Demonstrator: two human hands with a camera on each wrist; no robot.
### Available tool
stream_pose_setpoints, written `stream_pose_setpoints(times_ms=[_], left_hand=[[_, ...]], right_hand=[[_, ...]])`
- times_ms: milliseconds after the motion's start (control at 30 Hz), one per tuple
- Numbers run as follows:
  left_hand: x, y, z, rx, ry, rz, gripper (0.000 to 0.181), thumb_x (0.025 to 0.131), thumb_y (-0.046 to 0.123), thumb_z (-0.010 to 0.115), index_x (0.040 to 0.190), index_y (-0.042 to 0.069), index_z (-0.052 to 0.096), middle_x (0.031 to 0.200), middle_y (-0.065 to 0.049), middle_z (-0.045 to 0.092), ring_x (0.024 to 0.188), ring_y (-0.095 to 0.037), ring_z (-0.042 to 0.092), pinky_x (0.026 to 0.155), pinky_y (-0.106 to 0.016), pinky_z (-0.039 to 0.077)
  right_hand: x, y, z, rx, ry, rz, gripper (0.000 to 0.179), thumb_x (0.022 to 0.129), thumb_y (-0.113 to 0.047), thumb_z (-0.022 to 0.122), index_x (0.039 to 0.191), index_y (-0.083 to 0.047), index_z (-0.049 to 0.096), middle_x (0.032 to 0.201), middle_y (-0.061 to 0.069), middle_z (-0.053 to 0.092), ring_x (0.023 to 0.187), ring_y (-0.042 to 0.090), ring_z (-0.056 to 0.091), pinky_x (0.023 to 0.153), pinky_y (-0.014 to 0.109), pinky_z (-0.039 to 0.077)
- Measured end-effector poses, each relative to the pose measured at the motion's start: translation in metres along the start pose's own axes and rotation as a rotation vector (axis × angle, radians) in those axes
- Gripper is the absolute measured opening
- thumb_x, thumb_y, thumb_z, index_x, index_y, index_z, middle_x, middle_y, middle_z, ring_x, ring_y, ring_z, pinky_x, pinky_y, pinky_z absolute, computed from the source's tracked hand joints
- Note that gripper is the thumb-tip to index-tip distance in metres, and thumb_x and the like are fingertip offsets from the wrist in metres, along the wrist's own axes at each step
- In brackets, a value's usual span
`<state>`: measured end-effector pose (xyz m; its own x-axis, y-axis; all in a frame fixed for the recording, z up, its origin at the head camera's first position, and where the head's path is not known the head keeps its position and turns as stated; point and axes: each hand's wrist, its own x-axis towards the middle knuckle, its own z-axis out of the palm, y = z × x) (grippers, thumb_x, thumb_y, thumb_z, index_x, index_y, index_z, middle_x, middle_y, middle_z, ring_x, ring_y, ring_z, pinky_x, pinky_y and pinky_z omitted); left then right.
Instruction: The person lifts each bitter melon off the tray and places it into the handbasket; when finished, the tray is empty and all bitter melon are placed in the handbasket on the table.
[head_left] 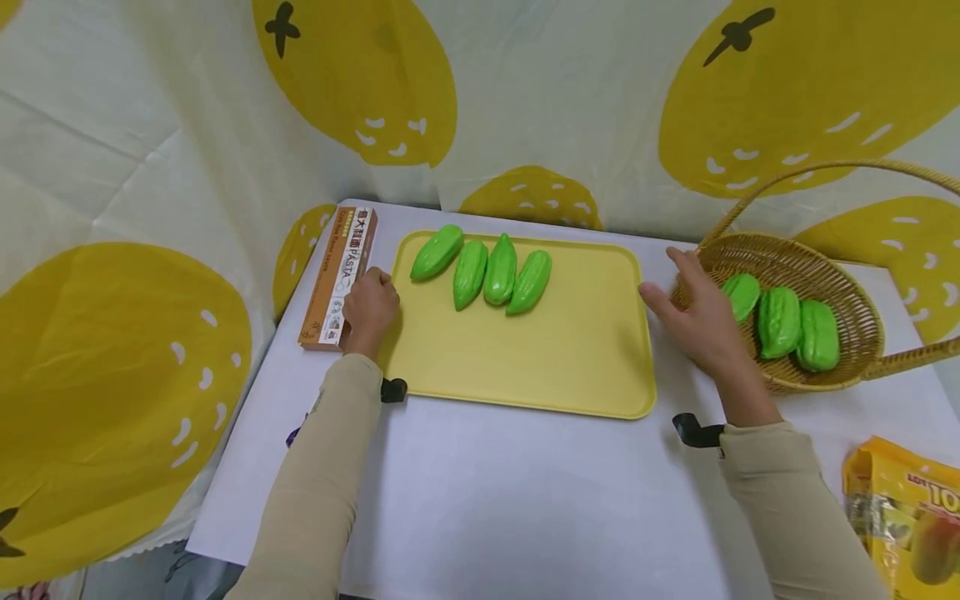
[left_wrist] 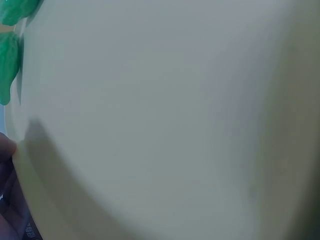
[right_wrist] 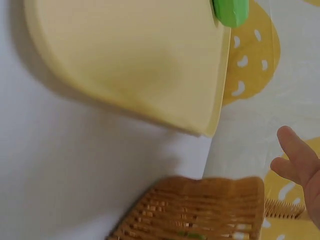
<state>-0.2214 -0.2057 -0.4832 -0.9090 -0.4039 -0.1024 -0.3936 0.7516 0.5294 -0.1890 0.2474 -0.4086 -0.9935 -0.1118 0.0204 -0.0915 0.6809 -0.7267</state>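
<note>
A yellow rectangular tray (head_left: 577, 350) lies on the white table with several green, ridged, pointed vegetables (head_left: 470, 275), perhaps plastic bitter melons, along its back left. My left hand (head_left: 371, 304) grips the tray's left rim; in the left wrist view its thumb (left_wrist: 7, 148) lies over the rim and the other fingers are lower, partly out of frame. My right hand (head_left: 701, 321), fingers extended and thumb apart, hovers between the tray and a wicker basket (head_left: 862, 308), holding nothing. Inside the basket sit 3 green ridged vegetables (head_left: 780, 322), blunter in outline.
A pasta box (head_left: 330, 287) lies just left of the tray, beside my left hand. The basket's tall handle (head_left: 847, 167) arches over it at the right. A yellow snack bag (head_left: 907, 508) lies at the front right. Behind the table hangs a fruit-print cloth (head_left: 555, 100).
</note>
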Motion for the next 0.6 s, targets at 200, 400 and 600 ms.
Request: stream_pose_setpoints(times_ms=[200, 400, 600], left_hand=[[-0.001, 0.000, 0.000, -0.002, 0.001, 0.005, 0.028, 0.104, 0.019, 0.044, 0.122, 0.010, 0.064, 0.124, -0.015, 0.069, 0.109, -0.040, 0.065, 0.091, -0.057, 0.052], [0.001, -0.001, 0.001, -0.007, -0.005, 0.003, 0.029, 0.104, 0.021, 0.044, 0.123, 0.011, 0.064, 0.125, -0.015, 0.069, 0.111, -0.041, 0.064, 0.093, -0.057, 0.051], [0.002, -0.002, 0.002, -0.006, 0.007, 0.007, 0.029, 0.104, 0.021, 0.044, 0.122, 0.011, 0.064, 0.125, -0.014, 0.069, 0.111, -0.040, 0.064, 0.093, -0.056, 0.051]], right_hand=[[0.008, -0.008, 0.015, 0.020, -0.047, -0.022, 0.076, 0.101, -0.042, 0.059, 0.163, -0.016, 0.023, 0.170, 0.021, 0.012, 0.145, 0.057, 0.035, 0.114, 0.069, 0.033], [0.015, -0.010, 0.031, 0.043, -0.117, 0.003, 0.082, 0.099, -0.050, 0.061, 0.164, -0.021, 0.019, 0.172, 0.015, 0.007, 0.149, 0.052, 0.030, 0.117, 0.067, 0.031], [0.021, -0.017, 0.047, 0.049, -0.180, 0.010, 0.085, 0.098, -0.052, 0.062, 0.165, -0.023, 0.017, 0.172, 0.013, 0.010, 0.149, 0.052, 0.030, 0.114, 0.069, 0.033]])
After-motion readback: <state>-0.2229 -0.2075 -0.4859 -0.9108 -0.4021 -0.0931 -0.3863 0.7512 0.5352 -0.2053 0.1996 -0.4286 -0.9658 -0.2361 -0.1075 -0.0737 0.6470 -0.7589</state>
